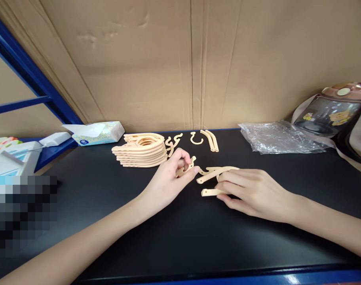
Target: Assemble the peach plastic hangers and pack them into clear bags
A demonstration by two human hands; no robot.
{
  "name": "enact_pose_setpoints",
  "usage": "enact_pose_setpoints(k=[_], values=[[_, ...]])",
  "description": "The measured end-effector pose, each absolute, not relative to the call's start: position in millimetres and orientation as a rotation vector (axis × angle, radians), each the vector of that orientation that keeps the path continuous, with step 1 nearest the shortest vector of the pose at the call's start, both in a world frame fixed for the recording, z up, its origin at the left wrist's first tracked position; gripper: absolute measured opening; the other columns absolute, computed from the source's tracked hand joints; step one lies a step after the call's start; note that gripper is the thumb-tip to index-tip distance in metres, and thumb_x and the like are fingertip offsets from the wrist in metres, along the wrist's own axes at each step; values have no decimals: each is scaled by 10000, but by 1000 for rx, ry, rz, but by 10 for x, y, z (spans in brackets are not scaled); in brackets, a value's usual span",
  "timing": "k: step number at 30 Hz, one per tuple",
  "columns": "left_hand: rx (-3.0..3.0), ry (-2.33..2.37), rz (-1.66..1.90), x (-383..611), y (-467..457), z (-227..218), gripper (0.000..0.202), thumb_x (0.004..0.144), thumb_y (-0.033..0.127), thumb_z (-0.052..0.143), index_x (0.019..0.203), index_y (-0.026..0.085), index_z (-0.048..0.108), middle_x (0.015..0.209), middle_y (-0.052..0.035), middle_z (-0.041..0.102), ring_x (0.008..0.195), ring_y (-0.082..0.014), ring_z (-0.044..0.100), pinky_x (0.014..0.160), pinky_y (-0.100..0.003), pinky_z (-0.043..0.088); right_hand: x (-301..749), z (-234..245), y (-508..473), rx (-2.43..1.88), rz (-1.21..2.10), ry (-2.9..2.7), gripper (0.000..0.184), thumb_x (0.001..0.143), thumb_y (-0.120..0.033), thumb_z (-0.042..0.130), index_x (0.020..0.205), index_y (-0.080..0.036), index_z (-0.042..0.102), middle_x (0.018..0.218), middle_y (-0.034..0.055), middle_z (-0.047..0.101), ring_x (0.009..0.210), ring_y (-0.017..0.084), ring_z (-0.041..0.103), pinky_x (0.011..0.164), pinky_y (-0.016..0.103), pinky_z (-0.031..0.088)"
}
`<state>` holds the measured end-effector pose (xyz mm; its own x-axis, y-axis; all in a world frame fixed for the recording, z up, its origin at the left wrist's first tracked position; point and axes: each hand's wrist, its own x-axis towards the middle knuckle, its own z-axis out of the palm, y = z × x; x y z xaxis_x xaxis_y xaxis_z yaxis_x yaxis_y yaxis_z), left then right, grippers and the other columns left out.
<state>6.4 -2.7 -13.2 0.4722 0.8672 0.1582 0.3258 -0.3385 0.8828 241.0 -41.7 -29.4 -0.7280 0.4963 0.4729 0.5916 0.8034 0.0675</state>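
My left hand is closed, thumb and fingers pinching a small beige hanger hook; most of it is hidden by the fingers. In my right hand are two beige hanger arms: an upper arm and a lower arm, both with a hole near the end. Another beige piece lies behind the upper arm, partly covered. Just beyond my left hand stands a stack of folded beige hangers. Loose hooks lie right of the stack, with a single hook and some curved arms farther right.
The work surface is a black table with a blue front edge. At the back left sits a tissue pack. Crumpled clear plastic and a strapped water bottle occupy the back right. A cardboard wall rises behind; a blue frame stands left.
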Motion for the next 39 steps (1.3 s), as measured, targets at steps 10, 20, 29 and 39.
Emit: enact_pose_setpoints(k=[10, 20, 29, 39], values=[[1977, 1105, 609, 104, -79, -35, 228, 813, 214, 534, 713, 210, 329, 558, 105, 300, 486, -62, 258, 441, -189, 217, 2360, -184, -447, -883, -600, -2411, 187, 923, -117, 439, 783, -163, 553, 752, -4, 620, 520, 81, 520, 474, 243, 374], [2307, 968, 418, 54, -89, -36, 230, 898, 239, 416, 690, 205, 325, 555, 81, 307, 489, -90, 271, 484, -246, 239, 2414, -216, -387, -960, -541, -2373, 126, 957, -186, 468, 905, -165, 581, 819, 19, 661, 743, 153, 652, 617, 264, 472], [2406, 913, 492, 55, -80, -30, 295, 1029, 363, 293, 870, 206, 485, 829, 19, 518, 778, -147, 487, 724, -284, 373, 2444, -223, -385, -1041, -435, -2423, 240, 1013, -237, 378, 937, -198, 603, 865, 26, 680, 718, 129, 634, 582, 243, 427], [2268, 844, 340, 37, -73, -56, 277, 989, 414, 409, 804, 214, 357, 714, 62, 410, 620, -112, 374, 575, -248, 317, 2441, -246, -368, -922, -331, -2434, 201, 1001, -223, 446, 857, -182, 580, 859, 16, 674, 752, 124, 647, 628, 243, 445]])
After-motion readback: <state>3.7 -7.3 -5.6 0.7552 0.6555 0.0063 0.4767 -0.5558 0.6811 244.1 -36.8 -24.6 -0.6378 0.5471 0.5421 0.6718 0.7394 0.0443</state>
